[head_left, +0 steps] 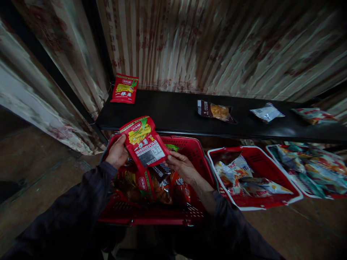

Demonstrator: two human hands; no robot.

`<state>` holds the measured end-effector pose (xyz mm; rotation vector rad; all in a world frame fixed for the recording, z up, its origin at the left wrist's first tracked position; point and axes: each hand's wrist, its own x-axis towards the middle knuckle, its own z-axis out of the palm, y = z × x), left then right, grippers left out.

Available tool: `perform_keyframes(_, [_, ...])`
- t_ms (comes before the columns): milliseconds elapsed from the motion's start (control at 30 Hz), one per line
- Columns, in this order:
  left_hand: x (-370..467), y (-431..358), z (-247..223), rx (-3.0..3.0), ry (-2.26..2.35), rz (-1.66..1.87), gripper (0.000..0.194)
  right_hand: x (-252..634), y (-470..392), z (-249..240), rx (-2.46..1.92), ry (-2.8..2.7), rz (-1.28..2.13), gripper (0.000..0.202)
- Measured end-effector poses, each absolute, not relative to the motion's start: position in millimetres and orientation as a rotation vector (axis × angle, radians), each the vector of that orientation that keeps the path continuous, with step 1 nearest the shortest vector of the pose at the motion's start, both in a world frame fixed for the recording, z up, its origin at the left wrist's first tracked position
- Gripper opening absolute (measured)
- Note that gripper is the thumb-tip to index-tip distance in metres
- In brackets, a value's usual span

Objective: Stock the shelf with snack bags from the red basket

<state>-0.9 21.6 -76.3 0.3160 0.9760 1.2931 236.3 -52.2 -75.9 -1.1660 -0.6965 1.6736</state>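
Between my two hands is a red snack bag (143, 142) with yellow sticks printed on it, held tilted above a red shopping basket (193, 151). My left hand (118, 153) grips its left edge, and my right hand (180, 164) pinches its lower right corner. Below, the basket holds several packets, among them another red bag (145, 184), an orange packet (181, 186) and a dark checkered one (162, 171). A matching red snack bag (125, 89) lies at the left end of the black shelf (168, 108).
Farther right on the shelf lie a brown bread packet (217, 111), a white packet (267, 112) and a red-and-white packet (316, 116). Two more baskets of snack bags, one a white-rimmed basket (255, 207), stand on the floor at right. A patterned curtain (189, 43) hangs behind the shelf.
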Motion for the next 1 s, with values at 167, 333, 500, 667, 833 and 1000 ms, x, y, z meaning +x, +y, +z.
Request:
perform_keyframes(167, [-2, 20, -72, 0.279, 0.906, 1.275, 0.028, 233, -52, -77, -1.152, -0.604, 1.623, 0.034])
perform_keyframes(333, [4, 6, -64, 0.402, 0.771, 1.046, 0.026, 236, -49, -80, -1.167, -0.463, 1.500, 0.033])
perform_keyframes(500, [14, -13, -64, 0.582, 0.703, 0.846, 0.036, 238, -47, -78, -1.130, -0.399, 1.426, 0.034])
perform_keyframes(667, [24, -23, -69, 0.677, 0.687, 0.788, 0.049, 237, -46, -78, -1.108, -0.322, 1.373, 0.032])
perform_keyframes(833, [30, -27, -70, 0.760, 0.732, 0.819, 0.052, 235, -48, -80, -1.096, -0.368, 1.334, 0.027])
perform_keyframes(1000, [29, -27, -67, 0.836, 0.745, 0.829, 0.051, 233, -51, -78, -1.070, -0.425, 1.296, 0.027])
